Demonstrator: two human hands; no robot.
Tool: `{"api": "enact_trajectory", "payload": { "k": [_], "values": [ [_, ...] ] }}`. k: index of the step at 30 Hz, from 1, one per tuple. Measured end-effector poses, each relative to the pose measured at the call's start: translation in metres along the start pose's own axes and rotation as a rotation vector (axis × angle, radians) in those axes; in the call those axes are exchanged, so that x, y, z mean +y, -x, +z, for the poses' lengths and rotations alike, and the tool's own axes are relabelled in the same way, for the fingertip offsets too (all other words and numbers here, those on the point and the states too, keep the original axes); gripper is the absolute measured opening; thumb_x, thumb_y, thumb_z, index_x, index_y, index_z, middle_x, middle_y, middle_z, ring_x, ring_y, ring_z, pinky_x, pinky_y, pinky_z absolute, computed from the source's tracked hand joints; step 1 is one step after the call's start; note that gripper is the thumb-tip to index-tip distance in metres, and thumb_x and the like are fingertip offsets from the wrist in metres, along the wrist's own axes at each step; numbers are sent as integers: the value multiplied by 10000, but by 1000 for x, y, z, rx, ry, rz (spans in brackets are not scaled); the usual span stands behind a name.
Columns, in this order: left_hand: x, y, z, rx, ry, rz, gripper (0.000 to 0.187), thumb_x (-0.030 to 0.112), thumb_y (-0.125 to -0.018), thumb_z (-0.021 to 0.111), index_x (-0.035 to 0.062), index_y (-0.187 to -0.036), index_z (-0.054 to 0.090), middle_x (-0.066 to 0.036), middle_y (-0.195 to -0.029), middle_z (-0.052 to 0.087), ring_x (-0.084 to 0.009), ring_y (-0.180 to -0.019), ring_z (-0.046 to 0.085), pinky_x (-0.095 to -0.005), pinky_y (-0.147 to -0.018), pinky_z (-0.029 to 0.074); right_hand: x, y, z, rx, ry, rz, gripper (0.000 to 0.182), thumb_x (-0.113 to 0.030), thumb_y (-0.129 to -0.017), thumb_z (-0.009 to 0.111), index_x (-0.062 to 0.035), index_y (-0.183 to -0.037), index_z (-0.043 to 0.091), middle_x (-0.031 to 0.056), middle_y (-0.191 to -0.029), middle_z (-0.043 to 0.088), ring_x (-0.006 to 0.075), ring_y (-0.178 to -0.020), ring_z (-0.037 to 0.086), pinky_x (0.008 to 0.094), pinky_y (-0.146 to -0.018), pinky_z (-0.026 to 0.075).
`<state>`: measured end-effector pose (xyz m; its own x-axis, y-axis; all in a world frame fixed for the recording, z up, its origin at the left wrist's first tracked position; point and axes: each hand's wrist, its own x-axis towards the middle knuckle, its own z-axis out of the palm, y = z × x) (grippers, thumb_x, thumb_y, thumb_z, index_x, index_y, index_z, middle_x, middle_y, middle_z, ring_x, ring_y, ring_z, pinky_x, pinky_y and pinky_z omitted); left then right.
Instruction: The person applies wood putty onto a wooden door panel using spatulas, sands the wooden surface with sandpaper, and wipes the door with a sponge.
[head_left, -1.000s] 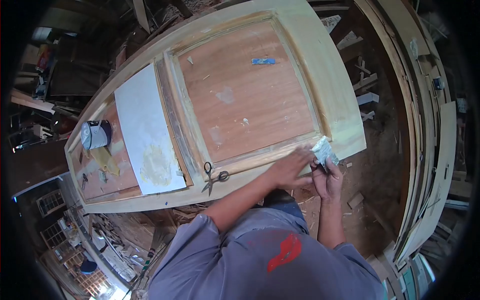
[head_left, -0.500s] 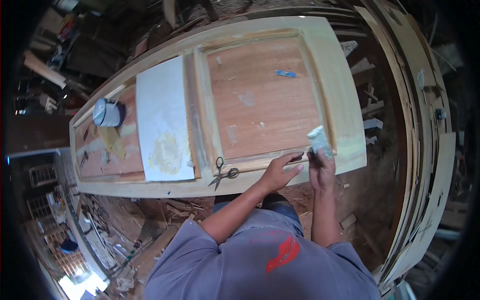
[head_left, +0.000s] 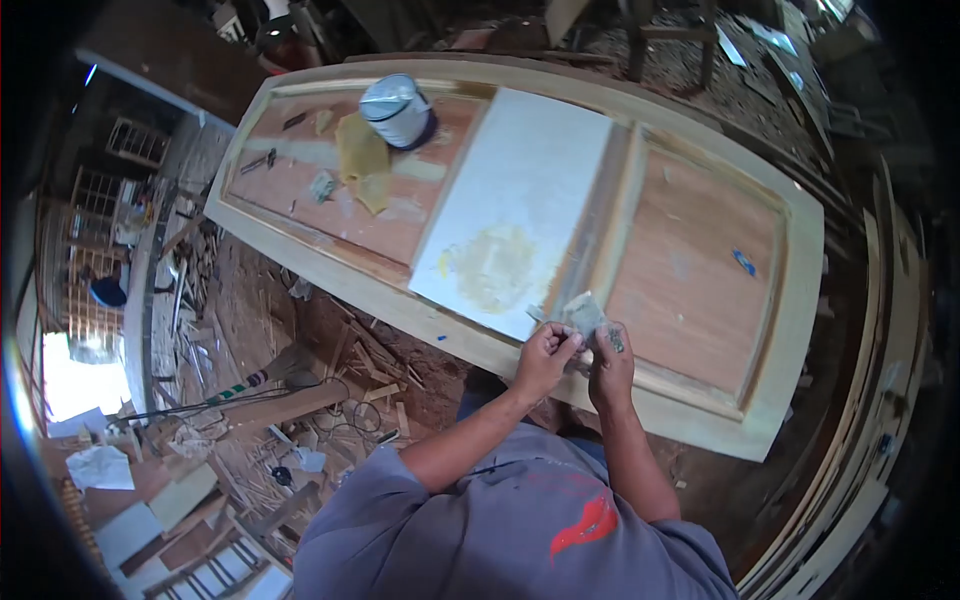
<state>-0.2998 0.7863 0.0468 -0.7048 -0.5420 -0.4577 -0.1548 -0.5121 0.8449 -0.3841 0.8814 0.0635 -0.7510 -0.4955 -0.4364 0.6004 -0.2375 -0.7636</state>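
Both hands meet over the near edge of the long pale wooden door (head_left: 640, 400) — the left hand (head_left: 545, 355) and right hand (head_left: 610, 362) together pinching a small grey putty-smeared scraper (head_left: 583, 313). Just beyond it on the door lies a white sheet with a yellowish filler patch (head_left: 510, 220); a grey tin can (head_left: 395, 108) stands at the door's far end.

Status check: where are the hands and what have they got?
Left hand and right hand together at the door's near edge. Both pinch a small putty-smeared pad. White sheet with filler beside them; nothing blocking.
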Motion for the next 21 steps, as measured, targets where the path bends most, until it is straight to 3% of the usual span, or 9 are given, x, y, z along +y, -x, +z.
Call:
{"api": "enact_trajectory", "payload": {
  "k": [3,6,8,11,16,18,21],
  "values": [
    [19,-12,-76,-49,-19,-30,172,176,-999,700,21,-1023,628,-46,-885,712,-115,-820,684,-268,-765,558,41,-17,21,10,109,42,215,-275,-1011,654,-68,-1049,615,6,-942,616,97,-849,544,264,-768,441],
    [68,-27,-173,279,-629,155,241,222,-956,750,17,-990,629,-59,-866,719,-141,-797,687,-297,-732,548,60,-26,43,140,373,105,232,-301,-976,688,-73,-999,647,10,-903,616,106,-798,542,270,-700,437],
    [79,-45,-253,493,-733,296,265,225,-915,770,9,-977,631,-99,-877,711,-225,-799,693,-362,-750,550,72,-27,52,245,424,87,222,-301,-940,715,-84,-965,670,11,-886,629,113,-770,552,283,-647,436],
    [112,-64,-339,546,-1012,525,186,144,-896,729,10,-982,632,-151,-907,677,-335,-852,664,-443,-784,536,81,-24,71,373,515,91,213,-273,-925,721,-73,-983,678,8,-877,646,108,-756,565,283,-619,433],
    [160,-114,-417,465,-954,426,208,186,-914,733,18,-996,642,-154,-931,705,-325,-871,710,-428,-782,562,100,-34,63,413,594,94,241,-216,-905,740,-53,-1068,670,10,-838,647,98,-723,564,264,-597,422],
    [163,-125,-413,319,-827,286,208,190,-918,730,20,-1010,653,-151,-939,718,-316,-870,729,-422,-778,572,107,-37,63,466,697,51,362,-209,-901,765,-7,-1171,632,57,-965,657,151,-802,614,291,-676,485],
    [154,-125,-393,117,-897,275,214,187,-909,738,23,-1030,674,-140,-952,734,-297,-860,745,-407,-776,584,121,-36,64,552,996,-119,480,-245,-890,791,30,-1234,601,120,-1096,650,244,-948,637,364,-830,519]
  ]
}}
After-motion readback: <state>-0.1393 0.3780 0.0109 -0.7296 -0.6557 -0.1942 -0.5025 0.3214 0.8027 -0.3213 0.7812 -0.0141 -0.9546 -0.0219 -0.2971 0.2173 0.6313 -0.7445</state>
